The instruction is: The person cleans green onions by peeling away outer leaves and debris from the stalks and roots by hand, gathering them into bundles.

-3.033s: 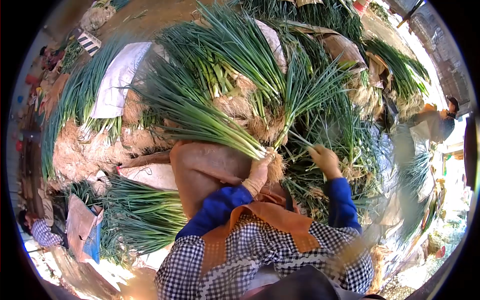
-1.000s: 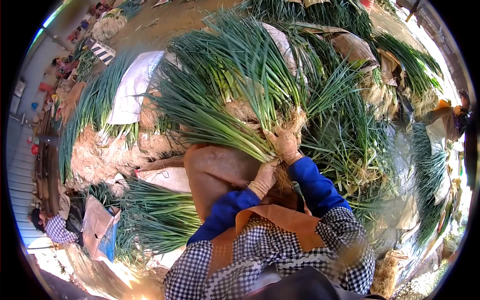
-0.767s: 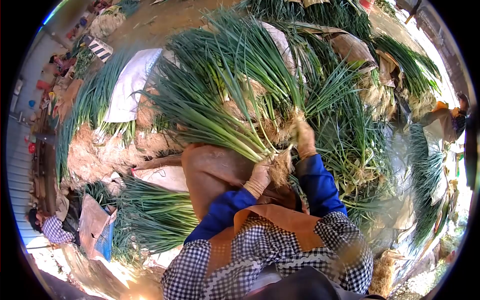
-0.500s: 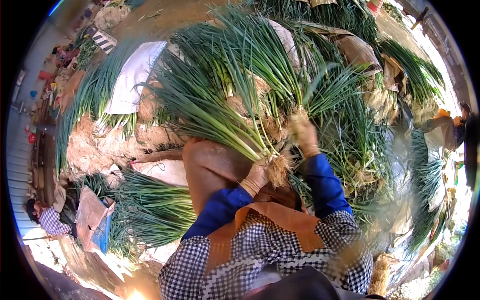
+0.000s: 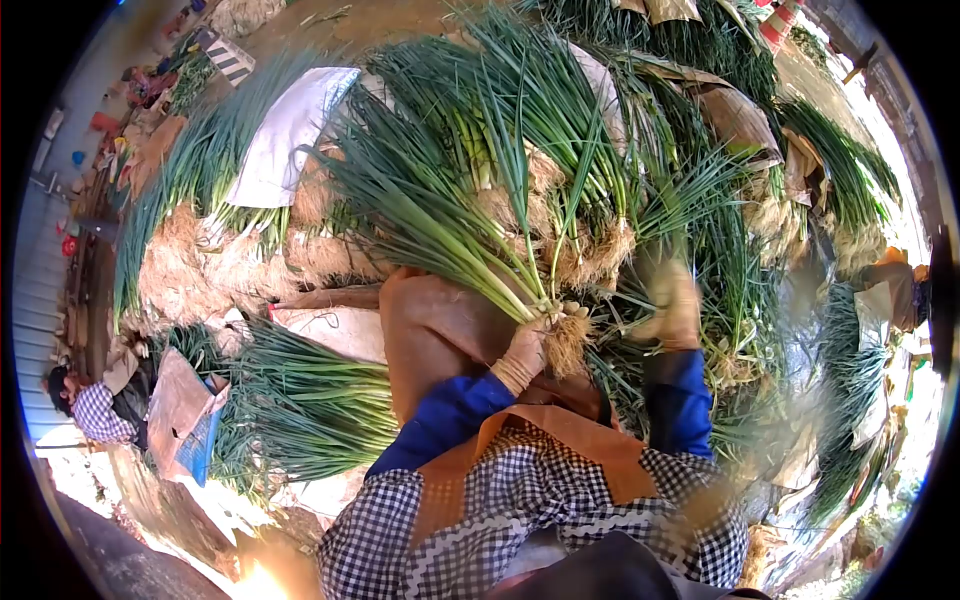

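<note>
A bunch of green onions (image 5: 462, 248) is gripped near its root end by my left hand (image 5: 526, 350), its leaves fanning up and to the left. Pale tangled roots (image 5: 568, 345) stick out to the right of that hand. My right hand (image 5: 674, 308) is apart from the bunch, over loose green stalks at the right; motion smears its fingers, and whether it holds anything is unclear. Above the bunch lies a pile of green onions (image 5: 560, 130) with roots toward me.
A white sack (image 5: 292, 135) covers part of the onion row at the left. More green onions (image 5: 320, 405) lie at the lower left, beside a brown sheet (image 5: 180, 405). A person (image 5: 100, 408) sits at the far left. A striped cone (image 5: 780, 24) stands at the top right.
Earlier both hands met at the bunch; my right hand has since moved away to the right. My left hand has kept its hold. The view has shifted slightly.
</note>
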Demonstrator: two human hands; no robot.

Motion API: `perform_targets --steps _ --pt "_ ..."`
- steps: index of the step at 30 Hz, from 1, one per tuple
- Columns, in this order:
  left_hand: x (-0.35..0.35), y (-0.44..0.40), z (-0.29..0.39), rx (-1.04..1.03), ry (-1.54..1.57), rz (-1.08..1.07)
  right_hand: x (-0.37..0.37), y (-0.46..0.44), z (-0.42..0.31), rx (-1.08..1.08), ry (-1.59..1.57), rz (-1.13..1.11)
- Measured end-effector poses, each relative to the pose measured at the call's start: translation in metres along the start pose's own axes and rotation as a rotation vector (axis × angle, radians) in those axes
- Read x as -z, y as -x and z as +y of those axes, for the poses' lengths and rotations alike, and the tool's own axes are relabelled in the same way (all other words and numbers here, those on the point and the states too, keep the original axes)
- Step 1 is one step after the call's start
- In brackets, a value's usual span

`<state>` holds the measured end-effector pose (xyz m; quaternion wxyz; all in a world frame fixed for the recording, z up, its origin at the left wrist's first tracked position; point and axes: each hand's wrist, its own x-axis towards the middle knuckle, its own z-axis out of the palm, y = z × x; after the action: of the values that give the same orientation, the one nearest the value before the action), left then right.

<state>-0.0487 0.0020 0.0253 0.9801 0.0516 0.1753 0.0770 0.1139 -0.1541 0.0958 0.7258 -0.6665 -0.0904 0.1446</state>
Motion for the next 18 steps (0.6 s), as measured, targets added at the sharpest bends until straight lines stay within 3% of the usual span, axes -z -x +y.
perform_targets --steps 1,3,5,6,7,8,9,10,11,12,13,15,16,18 --pt "0.002 0.001 0.0 0.005 0.005 -0.001 0.032 -0.005 -0.003 0.046 -0.079 0.136" --pt "0.008 0.001 0.003 -0.025 -0.129 -0.074 0.095 -0.019 -0.007 -0.12 0.7 0.152" --pt "0.021 -0.004 -0.002 -0.053 -0.111 -0.108 0.119 -0.018 0.021 0.186 1.554 0.277" --pt "0.02 -0.005 -0.001 -0.076 -0.129 -0.133 0.087 -0.015 0.004 0.042 1.492 0.248" --pt "0.021 -0.005 -0.001 -0.104 -0.144 -0.151 0.062 -0.011 0.011 0.148 1.273 0.217" --pt "0.023 -0.005 -0.001 -0.037 -0.172 0.006 0.054 -0.024 0.05 0.158 0.945 0.015" --pt "0.021 -0.005 0.002 0.01 -0.104 0.031 0.006 -0.006 0.033 -0.112 0.553 -0.093" --pt "0.025 -0.006 0.001 -0.016 -0.168 0.013 -0.028 0.003 0.029 -0.054 0.492 -0.239" --pt "0.028 -0.008 0.0 -0.044 -0.231 -0.006 -0.053 0.007 0.033 0.299 0.502 -0.368" --pt "0.029 -0.006 -0.001 -0.097 -0.27 0.008 -0.093 0.018 -0.025 0.176 0.912 -0.709" --pt "0.027 -0.006 -0.003 -0.137 -0.309 0.009 -0.099 0.015 -0.011 0.402 0.957 -0.716" --pt "0.027 -0.005 -0.004 -0.102 -0.319 0.003 -0.099 -0.001 0.008 0.651 0.9 -0.823" --pt "0.026 -0.005 -0.004 -0.102 -0.294 0.016 -0.092 -0.002 0.007 0.651 0.904 -0.818" --pt "0.023 -0.004 -0.003 -0.101 -0.265 0.033 -0.083 0.007 -0.024 0.173 0.637 -1.053"
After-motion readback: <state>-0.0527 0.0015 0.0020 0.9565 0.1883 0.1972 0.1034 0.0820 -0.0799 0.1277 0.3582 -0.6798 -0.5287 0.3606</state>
